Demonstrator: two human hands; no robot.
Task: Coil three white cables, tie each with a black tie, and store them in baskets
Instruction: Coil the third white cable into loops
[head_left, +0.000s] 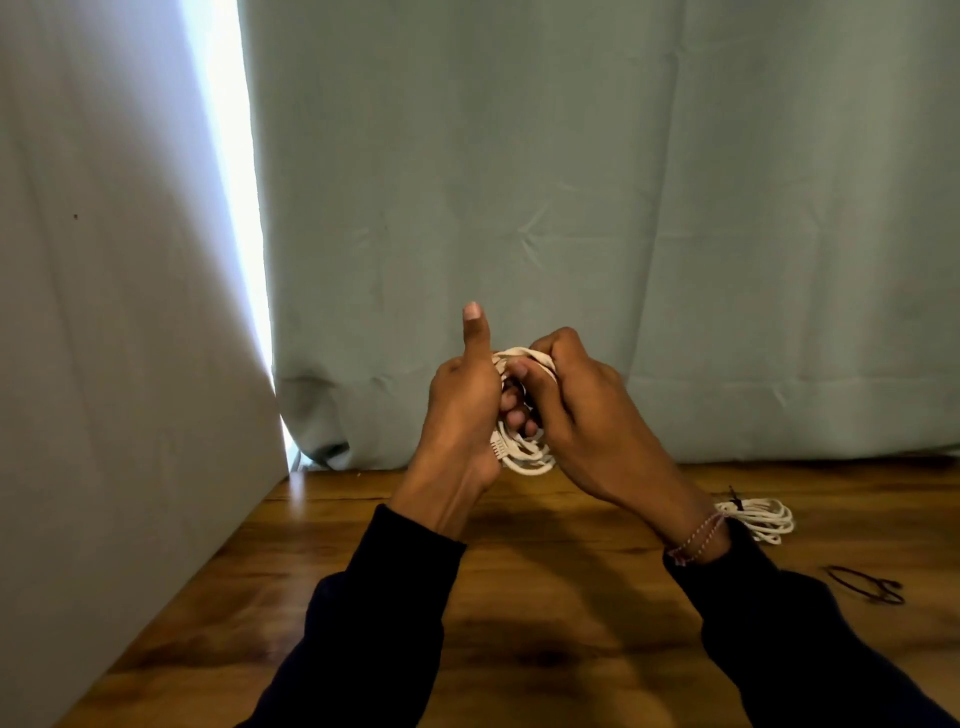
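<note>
While our left hand (465, 395) wraps its fingers through a white cable coil (524, 452) with the thumb standing straight up, our right hand (571, 395) closes on the upper loops of the same coil, thumb and fingers pinched around the strands. We hold the coil in the air above the wooden table (561, 597), its lower loops and a ribbed connector hanging below our palms. Dark sleeves cover both forearms, and a braided thread band circles our right wrist. Just beyond that wrist, a second coiled cable (761, 517) lies on the table with a black tie at its near end. Nearer us to the right, a loose black tie (865, 584) rests flat. A pale green curtain (623, 208) hangs behind.
</note>
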